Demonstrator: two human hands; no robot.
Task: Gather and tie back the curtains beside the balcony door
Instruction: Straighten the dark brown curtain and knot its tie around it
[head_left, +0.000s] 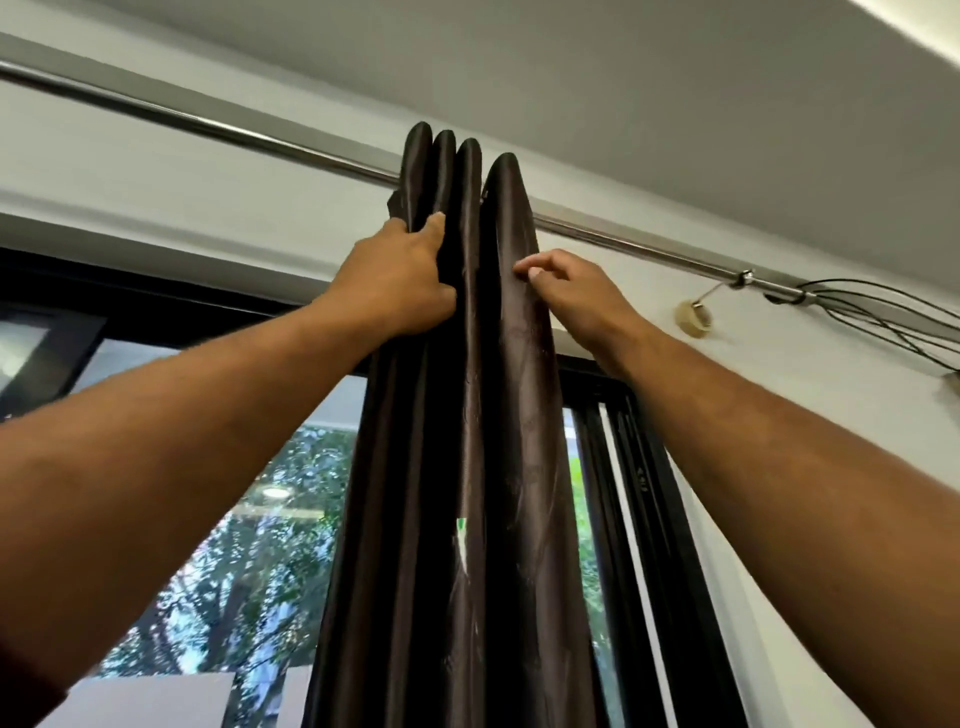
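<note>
Head view: left hand (397, 275) fingers clutch bunched curtain (467, 415) folds; right hand (569, 291) pinches rightmost fold.

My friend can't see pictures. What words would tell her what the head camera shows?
Two raised hands bunch a dark brown curtain hanging from a silver rod: the left hand grips the left folds, the right hand pinches the right fold. Behind is a black-framed glass door with green trees outside.
</note>
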